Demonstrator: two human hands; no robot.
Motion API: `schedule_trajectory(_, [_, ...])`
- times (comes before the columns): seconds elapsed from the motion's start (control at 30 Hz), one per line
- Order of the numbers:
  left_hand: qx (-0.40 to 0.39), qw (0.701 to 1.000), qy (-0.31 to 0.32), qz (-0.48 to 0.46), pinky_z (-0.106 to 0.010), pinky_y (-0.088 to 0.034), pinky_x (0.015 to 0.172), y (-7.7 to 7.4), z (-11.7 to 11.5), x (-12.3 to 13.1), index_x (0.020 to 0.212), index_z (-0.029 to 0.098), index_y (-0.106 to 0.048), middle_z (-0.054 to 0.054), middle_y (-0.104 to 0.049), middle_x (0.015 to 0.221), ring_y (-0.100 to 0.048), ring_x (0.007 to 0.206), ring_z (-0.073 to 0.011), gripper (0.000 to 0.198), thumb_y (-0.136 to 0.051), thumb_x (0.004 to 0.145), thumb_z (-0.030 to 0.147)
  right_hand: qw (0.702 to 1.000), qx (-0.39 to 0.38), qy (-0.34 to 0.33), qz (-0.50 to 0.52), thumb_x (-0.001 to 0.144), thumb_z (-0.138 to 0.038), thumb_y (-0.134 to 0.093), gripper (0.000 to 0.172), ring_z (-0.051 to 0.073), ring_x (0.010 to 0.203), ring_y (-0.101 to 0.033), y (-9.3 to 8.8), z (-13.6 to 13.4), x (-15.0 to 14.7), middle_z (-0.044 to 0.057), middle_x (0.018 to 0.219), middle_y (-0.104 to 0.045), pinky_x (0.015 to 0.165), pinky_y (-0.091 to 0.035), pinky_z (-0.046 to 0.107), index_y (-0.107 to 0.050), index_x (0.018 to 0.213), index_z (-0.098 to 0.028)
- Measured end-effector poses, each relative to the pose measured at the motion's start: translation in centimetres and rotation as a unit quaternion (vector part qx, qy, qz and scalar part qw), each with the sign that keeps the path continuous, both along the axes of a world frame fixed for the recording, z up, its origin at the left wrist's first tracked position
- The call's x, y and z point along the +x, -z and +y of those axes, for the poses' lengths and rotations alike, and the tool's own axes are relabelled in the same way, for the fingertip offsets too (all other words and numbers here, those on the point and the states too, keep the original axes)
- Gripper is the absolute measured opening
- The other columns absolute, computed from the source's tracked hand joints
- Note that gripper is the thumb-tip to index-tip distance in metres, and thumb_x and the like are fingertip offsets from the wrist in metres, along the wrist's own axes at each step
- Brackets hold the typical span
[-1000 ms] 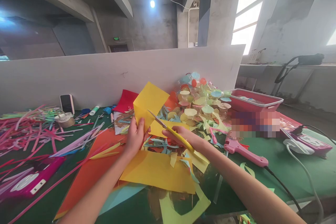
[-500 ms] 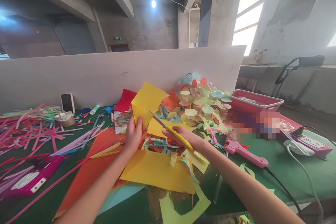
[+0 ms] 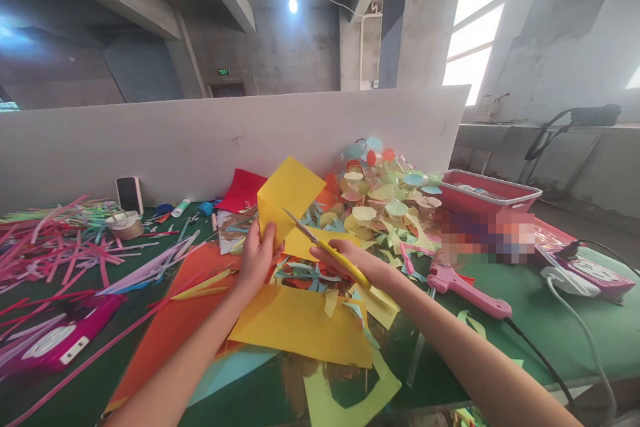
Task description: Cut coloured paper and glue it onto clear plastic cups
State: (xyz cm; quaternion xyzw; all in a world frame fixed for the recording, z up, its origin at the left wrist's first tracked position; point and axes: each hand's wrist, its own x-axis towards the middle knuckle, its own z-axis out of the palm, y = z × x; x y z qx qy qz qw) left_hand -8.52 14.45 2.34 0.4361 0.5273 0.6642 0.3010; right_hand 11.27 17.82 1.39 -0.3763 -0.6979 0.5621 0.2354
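Left hand point(image 3: 257, 253) grip pinched the lower edge of the yellow square paper sheet point(image 3: 289, 195), raised over the middle of the green counter point(image 3: 525, 310). Right hand point(image 3: 345, 259) grip was wrapped round the yellow-handled scissors point(image 3: 320, 245), blades at the sheet's right edge. My read: hold the paper taut, feed it deep between the blades, turn the sheet rather than the scissors.

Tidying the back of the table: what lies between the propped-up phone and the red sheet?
The head view shows a white tube with a green cap and a small blue object between the phone and the red sheet.
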Motion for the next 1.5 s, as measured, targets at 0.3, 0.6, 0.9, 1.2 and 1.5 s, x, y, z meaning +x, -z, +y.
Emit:
schedule_trajectory(0.3, [0.003,1.0,0.011,0.004,-0.019,-0.052,0.053,0.2,0.2,-0.2,0.099,0.025,-0.051,0.001,-0.065,0.095,-0.059,0.058,-0.0066,0.029,-0.062,0.082,0.046,1.0,0.012,-0.002,-0.016,0.071,-0.065,-0.07,0.05,0.012,0.054,-0.047,0.2,0.3,0.0,-0.004,0.064,-0.048,0.044,-0.037,0.023,-0.048,0.078,-0.021])
schedule_trajectory(0.6, [-0.006,1.0,0.008,0.003,-0.017,-0.053,0.056,0.1,0.0,-0.1,0.1,0.025,-0.051,-0.002,-0.064,0.106,-0.064,0.073,-0.0099,0.024,-0.06,0.084,0.042,0.999,0.026,0.012,-0.021,0.073,-0.064,-0.069,0.049,0.01,0.05,-0.041,-0.1,-0.2,0.0,-0.005,0.059,-0.045,0.045,-0.034,0.024,-0.046,0.073,-0.021])
schedule_trajectory(0.9, [-0.008,1.0,0.018,0.012,-0.016,-0.052,0.055,-0.4,-0.6,0.3,0.11,0.028,-0.054,-0.003,-0.064,0.113,-0.066,0.076,-0.0109,0.042,-0.064,0.078,0.053,0.996,0.092,-0.013,0.0,0.071,-0.061,-0.072,0.047,0.011,0.057,-0.042,-0.9,-0.8,0.4,-0.005,0.062,-0.045,0.05,-0.031,0.024,-0.049,0.073,-0.02])
schedule_trajectory(1.2, [-0.011,1.0,0.029,0.002,-0.015,-0.049,0.052,-0.5,-0.8,0.4,0.102,0.025,-0.053,-0.001,-0.063,0.104,-0.06,0.068,-0.0084,0.047,-0.069,0.071,0.058,0.998,0.06,0.007,0.004,0.074,-0.064,-0.068,0.048,0.01,0.054,-0.038,-0.2,-0.4,-0.1,-0.006,0.062,-0.045,0.05,-0.029,0.025,-0.047,0.076,-0.021])
schedule_trajectory(1.5, [-0.03,0.996,0.08,0.022,-0.019,-0.054,0.059,0.0,-1.2,0.7,0.111,0.028,-0.055,0.0,-0.064,0.109,-0.061,0.069,-0.0082,0.046,-0.067,0.076,0.055,0.994,0.102,-0.03,0.036,0.079,-0.059,-0.066,0.045,0.011,0.058,-0.034,-1.0,-1.3,0.0,-0.006,0.064,-0.037,0.051,-0.03,0.025,-0.042,0.072,-0.022])
